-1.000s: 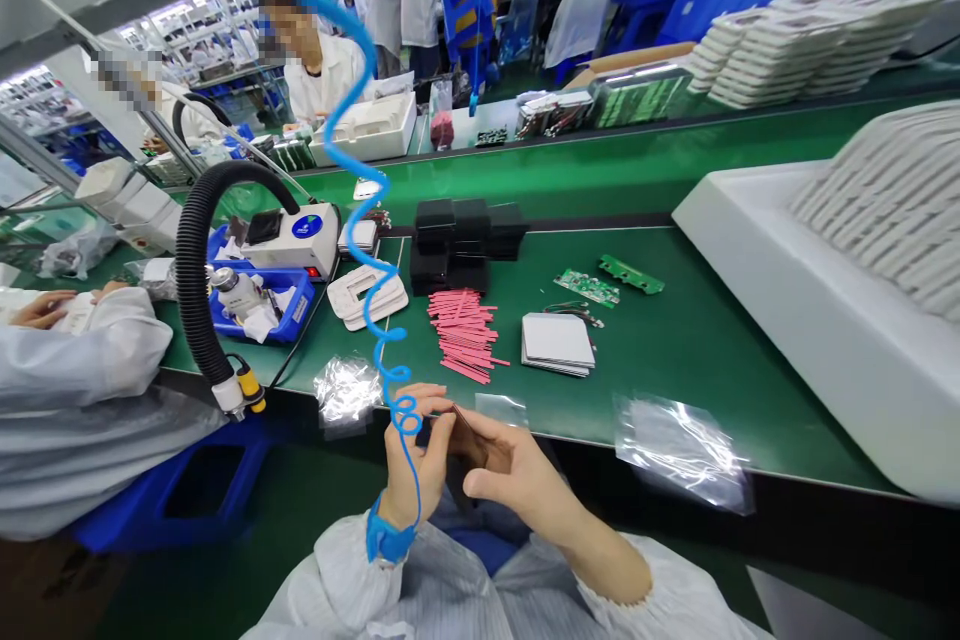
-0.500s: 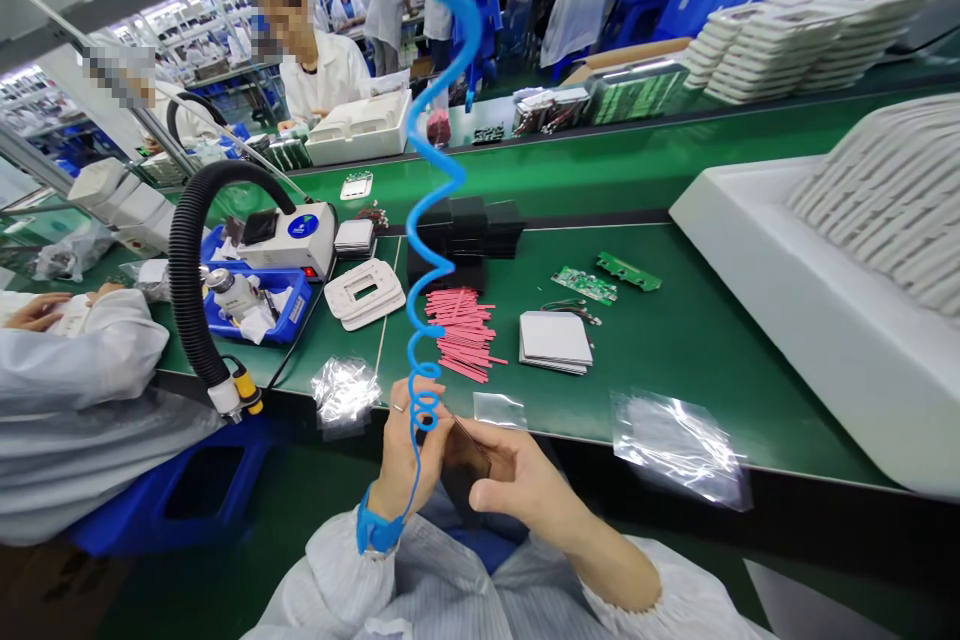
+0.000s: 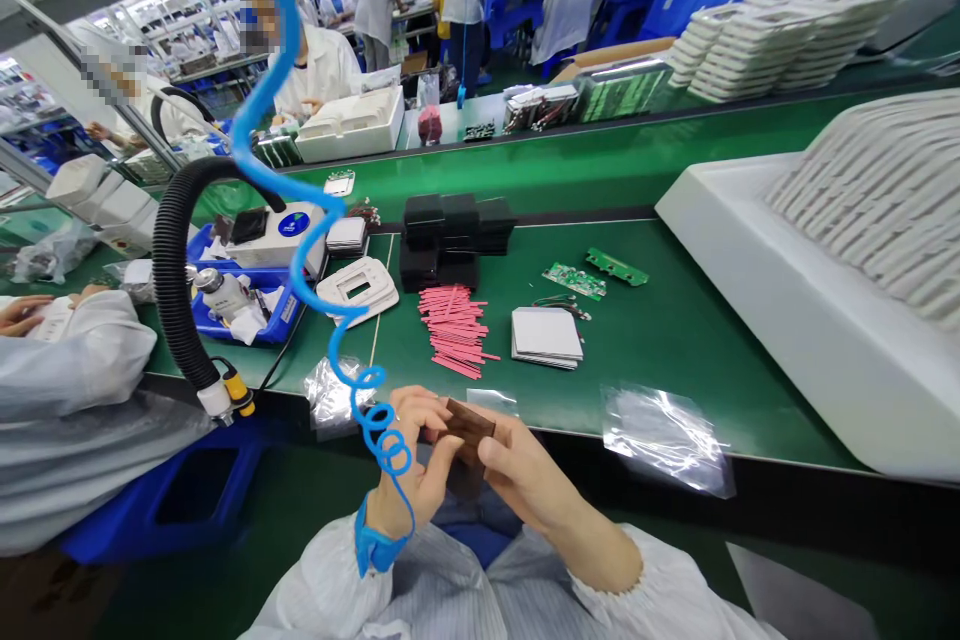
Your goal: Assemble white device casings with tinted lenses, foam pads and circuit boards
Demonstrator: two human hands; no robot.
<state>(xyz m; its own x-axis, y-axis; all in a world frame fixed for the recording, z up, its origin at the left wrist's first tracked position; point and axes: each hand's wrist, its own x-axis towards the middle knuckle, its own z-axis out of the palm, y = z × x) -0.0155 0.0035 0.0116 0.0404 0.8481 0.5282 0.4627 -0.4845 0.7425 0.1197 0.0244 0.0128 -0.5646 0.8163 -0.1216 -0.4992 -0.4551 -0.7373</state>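
Between my hands is a dark brown flat piece [image 3: 471, 422], tilted above my lap just off the bench edge. My left hand [image 3: 420, 455], with a blue strap on its wrist, pinches its left side. My right hand [image 3: 529, 475] holds its right side, thumb on top. A darker part hangs below it, its shape unclear. Ahead of the hands lie pink strips [image 3: 454, 328], a stack of white cards [image 3: 546, 335] and a small clear sheet [image 3: 493, 401].
Black blocks [image 3: 439, 265], green circuit boards [image 3: 616, 266] and white covers [image 3: 379, 298] lie on the bench. A blue coiled cord [image 3: 306, 190] hangs at left, near a black hose [image 3: 171, 270]. A white tray [image 3: 750, 220] stands right; clear bags [image 3: 664, 435] overhang the edge.
The flat piece has turned so its brown face shows between my hands. The coiled cord has swung left, and the whole view has shifted slightly.
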